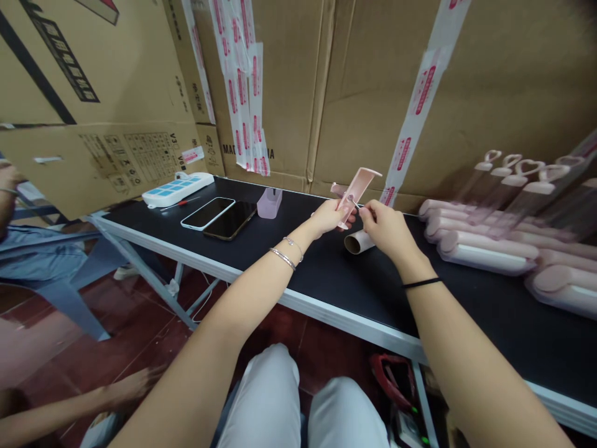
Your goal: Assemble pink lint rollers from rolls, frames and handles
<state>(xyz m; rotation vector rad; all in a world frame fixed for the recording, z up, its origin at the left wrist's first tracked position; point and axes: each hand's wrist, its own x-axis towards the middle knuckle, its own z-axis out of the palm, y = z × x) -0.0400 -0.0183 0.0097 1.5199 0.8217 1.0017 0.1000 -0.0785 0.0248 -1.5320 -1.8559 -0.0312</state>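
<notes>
My left hand point(329, 218) is closed around a pink curved plastic shell point(362, 185), raised above the black table. Against the shell's inner side, my right hand point(389, 225) pinches a thin metal piece point(356, 203); its kind is too small to make out. Below my hands a hollow cardboard tube point(355, 243) lies on the tabletop, partly covered by my right hand. A translucent lilac holder point(269, 204) with a dark thin item in it stands left of my left hand.
Left on the table point(280, 255) lie a white-edged phone point(208, 213), a black phone point(232, 220), a red-tipped tool point(181, 203) and a power strip point(177, 189). Several pink-and-white cases point(487, 252) with heart-shaped loops are at right. Cardboard point(373, 93) walls the back. Another person's arm point(107, 395) is lower left.
</notes>
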